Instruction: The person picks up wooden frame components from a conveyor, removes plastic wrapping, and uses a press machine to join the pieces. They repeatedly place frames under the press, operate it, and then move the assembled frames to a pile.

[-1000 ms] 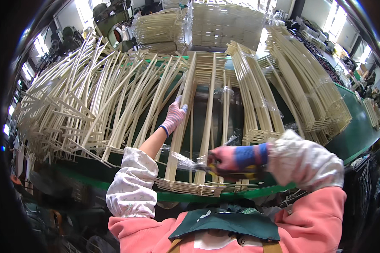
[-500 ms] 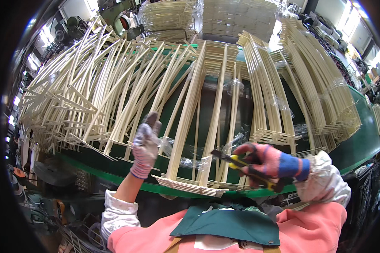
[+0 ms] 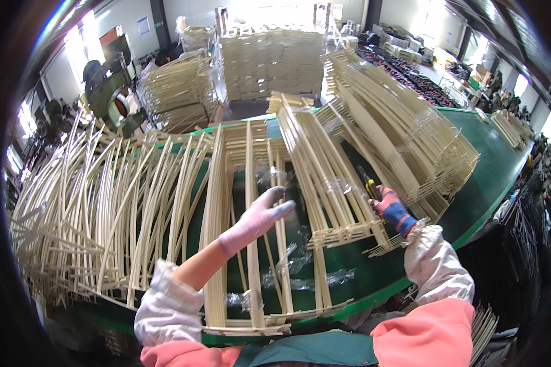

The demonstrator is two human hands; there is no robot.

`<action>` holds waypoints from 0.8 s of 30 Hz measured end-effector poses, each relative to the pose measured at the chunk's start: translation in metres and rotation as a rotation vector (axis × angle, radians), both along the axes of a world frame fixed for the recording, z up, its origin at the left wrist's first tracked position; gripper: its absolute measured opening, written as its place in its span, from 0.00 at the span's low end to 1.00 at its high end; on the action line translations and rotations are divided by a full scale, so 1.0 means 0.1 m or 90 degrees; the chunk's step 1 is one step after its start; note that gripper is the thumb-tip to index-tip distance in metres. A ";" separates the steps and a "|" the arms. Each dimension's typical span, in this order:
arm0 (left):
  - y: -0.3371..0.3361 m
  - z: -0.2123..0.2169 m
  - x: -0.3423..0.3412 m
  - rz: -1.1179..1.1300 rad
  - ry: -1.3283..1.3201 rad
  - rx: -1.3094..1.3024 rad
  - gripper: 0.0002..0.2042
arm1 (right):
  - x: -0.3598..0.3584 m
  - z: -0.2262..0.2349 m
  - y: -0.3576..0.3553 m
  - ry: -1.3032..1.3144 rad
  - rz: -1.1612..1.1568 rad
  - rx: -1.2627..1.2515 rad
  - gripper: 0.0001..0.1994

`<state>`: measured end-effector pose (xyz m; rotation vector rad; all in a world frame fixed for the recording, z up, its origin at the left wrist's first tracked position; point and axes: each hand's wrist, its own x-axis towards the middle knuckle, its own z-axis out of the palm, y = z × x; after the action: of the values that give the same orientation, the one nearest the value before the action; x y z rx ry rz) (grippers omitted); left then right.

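My left hand [image 3: 260,219], in a pale pink-and-white glove with grey fingertips, reaches over the middle stack of cream-coloured ladder-like frames [image 3: 251,183]. Its thumb and fingers are apart and hold nothing. My right hand [image 3: 391,211], in a pink-and-blue glove, is closed round a plier-like hand tool [image 3: 368,182] with yellow and black parts, its dark tip pointing up and away. That hand is beside the near end of another frame bundle [image 3: 333,189]. Crumpled clear plastic wrap [image 3: 297,260] lies among the rods between my arms.
Loose cream rods and frames [image 3: 104,214] crowd the left of the green table [image 3: 493,177]. A large bundle [image 3: 410,128] lies at the right. Behind the table stand wrapped stacks [image 3: 269,64] and a green machine [image 3: 107,98].
My view has turned toward the right and farther up. Both hands have moved away from the near edge; the right one, with the tool, has gone to the right bundles.
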<state>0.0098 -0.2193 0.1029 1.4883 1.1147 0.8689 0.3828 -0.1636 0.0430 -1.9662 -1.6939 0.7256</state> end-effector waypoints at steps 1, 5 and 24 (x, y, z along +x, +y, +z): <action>0.35 -0.11 0.19 0.022 0.046 0.005 0.36 | 0.04 -0.15 0.09 0.013 0.012 0.097 0.23; 1.60 -0.67 0.85 0.179 0.109 -0.113 0.47 | 0.04 -0.55 0.85 0.034 -0.088 0.063 0.27; 2.59 -0.38 1.07 0.261 -0.326 -0.225 0.18 | -0.80 0.14 2.04 0.007 0.012 0.298 0.24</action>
<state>0.1167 0.0400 0.0647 0.6965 1.1208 1.1802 0.3027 0.0400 0.0566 -1.6163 -1.6916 0.3043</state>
